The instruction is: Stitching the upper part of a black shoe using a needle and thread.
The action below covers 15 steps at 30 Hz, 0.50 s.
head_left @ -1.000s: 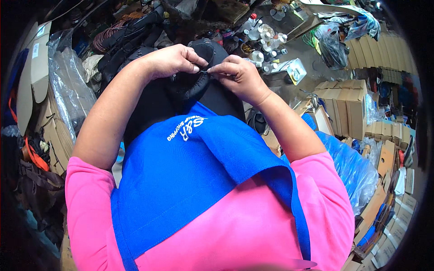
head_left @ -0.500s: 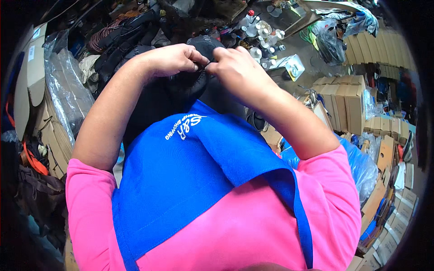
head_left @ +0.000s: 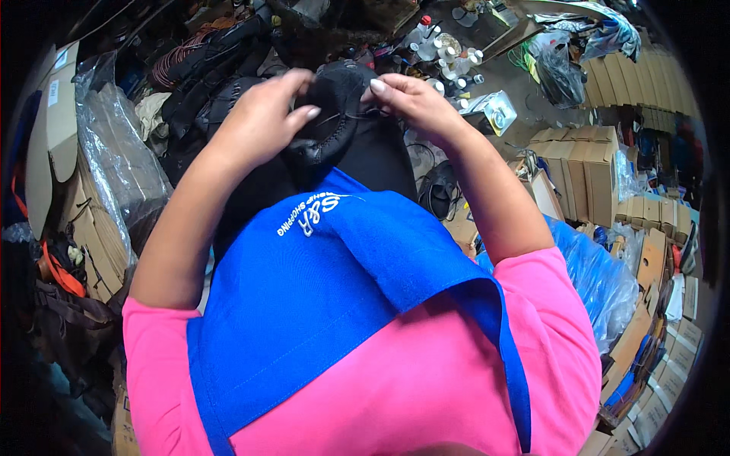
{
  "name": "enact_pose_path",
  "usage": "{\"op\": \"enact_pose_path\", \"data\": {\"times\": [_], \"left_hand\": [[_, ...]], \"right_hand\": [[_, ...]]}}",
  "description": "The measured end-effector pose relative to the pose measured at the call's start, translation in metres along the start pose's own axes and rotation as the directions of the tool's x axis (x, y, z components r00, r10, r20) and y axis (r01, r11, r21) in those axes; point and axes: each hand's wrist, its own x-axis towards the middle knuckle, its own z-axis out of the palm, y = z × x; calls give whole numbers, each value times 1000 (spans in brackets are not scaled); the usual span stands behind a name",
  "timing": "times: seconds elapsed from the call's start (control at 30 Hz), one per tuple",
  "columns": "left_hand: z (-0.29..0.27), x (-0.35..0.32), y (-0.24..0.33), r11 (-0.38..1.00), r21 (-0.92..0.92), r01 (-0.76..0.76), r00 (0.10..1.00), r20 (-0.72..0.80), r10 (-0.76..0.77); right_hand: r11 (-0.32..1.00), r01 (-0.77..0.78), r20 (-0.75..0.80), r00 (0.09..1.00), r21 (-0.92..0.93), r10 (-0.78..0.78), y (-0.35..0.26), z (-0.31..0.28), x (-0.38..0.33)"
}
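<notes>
Your blue apron (head_left: pixel 304 304) fills the middle. Cardboard boxes (head_left: pixel 582 171) stand off to the right, well apart from your hands. Black stitched piece (head_left: pixel 334 95) is just beyond the apron, between your hands. Your left hand (head_left: pixel 266 118): thumb and fingers wide apart, at the piece's left side. Your right hand (head_left: pixel 414 105): thumb and forefinger narrow, at its right edge; can't tell what's between them. Small bottles (head_left: pixel 449 57) lie past that hand.

Head view: left camera of a side-by-side pair worn on the head; wide fisheye, upright, facing steeply down and forward. Pink shirt (head_left: pixel 372 387) and blue apron (head_left: pixel 304 304) fill the lower middle, close; left hand (head_left: pixel 266 114) and right hand (head_left: pixel 414 105) lie farther out, floor (head_left: pixel 526 97) beyond.
</notes>
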Motion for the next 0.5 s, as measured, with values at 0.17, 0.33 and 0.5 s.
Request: {"op": "enact_pose_path", "data": {"times": [0.17, 0.33, 0.5], "left_hand": [[-47, -42, -24, 977, 99, 189, 954, 219, -207], [-52, -26, -46, 802, -560, 206, 971, 18, -237], [-17, 1, -1, -224, -974, 25, 972, 76, -223]], "right_hand": [[763, 357, 48, 917, -539, -395, 11, 5, -9], [617, 327, -453, 890, 716, 54, 36, 6, 22], [53, 34, -27, 992, 998, -121, 32, 11, 7]]}}
